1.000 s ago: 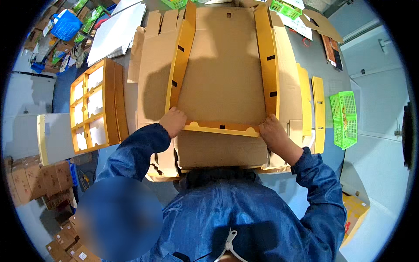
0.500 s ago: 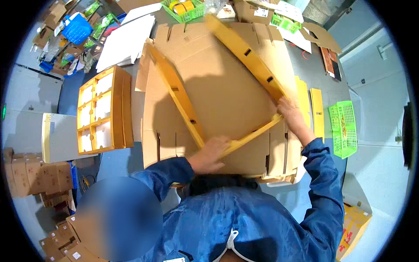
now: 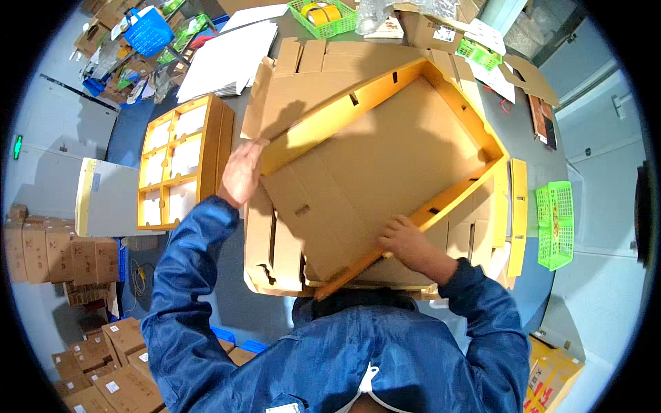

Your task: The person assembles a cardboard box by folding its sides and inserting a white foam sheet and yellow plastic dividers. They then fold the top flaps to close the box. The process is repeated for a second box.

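A yellow cardboard frame (image 3: 359, 98) stands on edge, with three joined sides and a gap facing the lower left. Small dark slots run along its walls. At the left end of the far wall, my left hand (image 3: 242, 171) is closed on the strip, the fingertips at its upper edge. My right hand (image 3: 413, 246) grips the near wall around its middle, fingers folded over the top edge. Beneath the frame lie flat brown cardboard sheets (image 3: 323, 199). The parts of the walls under my fingers are hidden.
To the left stands a yellow divided box (image 3: 215, 148) with white inserts. White sheets (image 3: 231, 58) are stacked behind it. Yellow strips (image 3: 518, 217) and a green basket (image 3: 555, 227) lie at the right. Another green basket (image 3: 337, 27) holds tape rolls at the back.
The frame has been turned so its gap, formerly at the far side, now faces lower left. My left hand has moved left and away from me; my right hand has moved nearer and leftward.
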Demonstrator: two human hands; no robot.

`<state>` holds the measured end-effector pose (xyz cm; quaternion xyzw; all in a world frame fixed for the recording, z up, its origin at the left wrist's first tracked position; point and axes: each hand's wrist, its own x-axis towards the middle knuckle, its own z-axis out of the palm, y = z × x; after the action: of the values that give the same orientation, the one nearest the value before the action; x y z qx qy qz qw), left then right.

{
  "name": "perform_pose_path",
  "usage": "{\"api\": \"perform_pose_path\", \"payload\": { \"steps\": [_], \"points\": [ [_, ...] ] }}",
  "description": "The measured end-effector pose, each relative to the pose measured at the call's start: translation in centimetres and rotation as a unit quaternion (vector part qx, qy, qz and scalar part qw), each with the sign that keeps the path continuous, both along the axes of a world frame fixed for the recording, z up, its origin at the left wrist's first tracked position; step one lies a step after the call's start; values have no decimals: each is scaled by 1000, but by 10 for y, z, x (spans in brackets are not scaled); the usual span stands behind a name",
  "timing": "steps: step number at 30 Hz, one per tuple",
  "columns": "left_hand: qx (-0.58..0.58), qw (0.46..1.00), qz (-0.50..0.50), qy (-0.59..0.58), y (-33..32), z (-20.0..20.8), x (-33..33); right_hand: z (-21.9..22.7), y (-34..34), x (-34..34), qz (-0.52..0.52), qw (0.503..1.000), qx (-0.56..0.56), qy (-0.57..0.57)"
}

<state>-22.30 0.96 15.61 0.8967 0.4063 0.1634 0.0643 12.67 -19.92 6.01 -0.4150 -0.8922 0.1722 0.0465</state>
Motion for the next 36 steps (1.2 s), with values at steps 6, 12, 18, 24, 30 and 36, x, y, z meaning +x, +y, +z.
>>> {"api": "perform_pose_path", "payload": {
  "steps": [6,12,18,24,30,36],
  "points": [
    [116,907,-329,236,13,-35,44,24,-26,77,-71,974,171,-132],
    [149,830,-414,343,39,-73,81,19,-63,40,-17,991,11,-130],
    [170,801,-468,334,27,-63,102,11,-81,90,-59,964,2,-257],
    [154,739,-561,339,6,-68,148,12,-73,116,-42,959,-58,-274],
    [-34,714,-639,285,-77,-73,132,13,-86,136,-29,951,-65,-302],
    [-202,727,-552,353,-108,-109,126,-15,-69,119,-18,958,8,-286]
  ]
}}
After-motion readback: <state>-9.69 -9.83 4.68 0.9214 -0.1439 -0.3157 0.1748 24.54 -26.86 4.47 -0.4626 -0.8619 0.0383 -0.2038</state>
